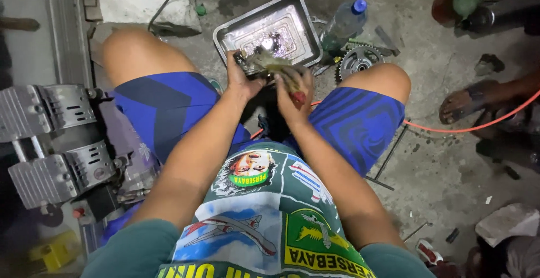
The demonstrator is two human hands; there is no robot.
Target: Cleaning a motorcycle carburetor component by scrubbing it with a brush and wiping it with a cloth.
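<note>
While my left hand grips the greasy part and my right hand clasps a red-handled tool, either could slip into the tray.

hands: left grips metal part | right holds red-handled tool | tray beyond

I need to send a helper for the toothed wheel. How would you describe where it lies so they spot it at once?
Find the shiny metal tray on the concrete floor ahead of the seated person's knees. Just right of it lies a clear plastic bottle with a blue cap, and below that the toothed wheel. It is the only round, grey, toothed part there.
</note>
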